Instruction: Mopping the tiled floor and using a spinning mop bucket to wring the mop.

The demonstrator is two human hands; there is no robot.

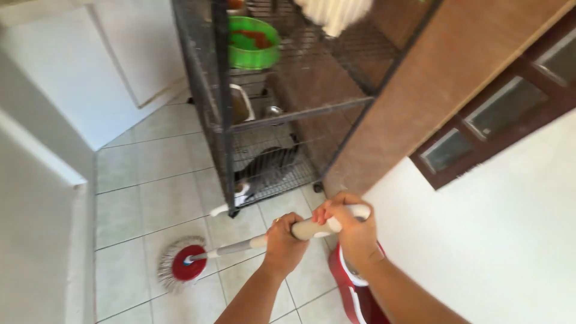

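My 2 hands clench the mop handle (312, 228), left hand (285, 243) lower, right hand (354, 225) at its end. The mop head (180, 264) rests on the tiled floor (150, 192) near the wire cage (270, 108); I judge the tiles around the cage remain unmopped.

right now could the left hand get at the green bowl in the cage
Probably not. The left hand is wrapped around the mop handle low over the floor tiles, while the green bowl sits high up inside the wire cage, behind its bars, and no open door shows on this side.
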